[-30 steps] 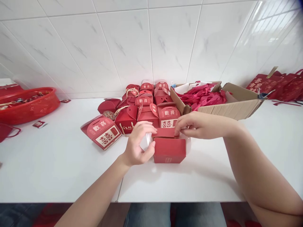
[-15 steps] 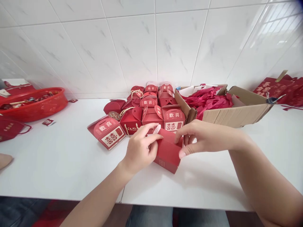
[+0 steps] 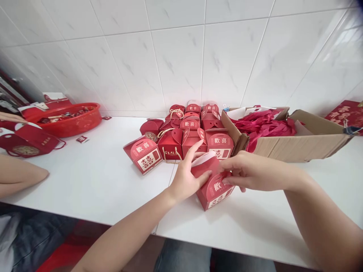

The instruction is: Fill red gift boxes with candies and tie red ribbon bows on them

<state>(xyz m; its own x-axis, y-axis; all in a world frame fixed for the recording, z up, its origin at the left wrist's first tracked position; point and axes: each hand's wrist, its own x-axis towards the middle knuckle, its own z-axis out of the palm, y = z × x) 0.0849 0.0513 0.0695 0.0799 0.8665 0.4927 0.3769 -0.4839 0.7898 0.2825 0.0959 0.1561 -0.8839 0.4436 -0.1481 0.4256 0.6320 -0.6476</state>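
A red gift box [image 3: 204, 192] with white-panelled print stands tilted toward me on the white table. My left hand [image 3: 185, 175] is closed around its left side, with the thumb on the top and the index finger stretched along the far flap. My right hand [image 3: 244, 172] pinches the rounded front flap at the box's right, and some of its fingertips are hidden. Just behind are several closed red gift boxes [image 3: 190, 124] in rows. A single box with the same print [image 3: 144, 154] sits apart at their left.
A cardboard box [image 3: 303, 149] of dark red ribbons [image 3: 262, 126] stands at the back right. At the left are a red plastic basin [image 3: 73, 126] of small wrapped items, a red box with a handle [image 3: 31, 141], and another person's arm [image 3: 22, 175]. A tiled wall rises behind.
The box in my hands has turned, and its rounded printed flap now shows, folded upward. My right hand has moved onto that flap. The view has swung left, showing more of the other person.
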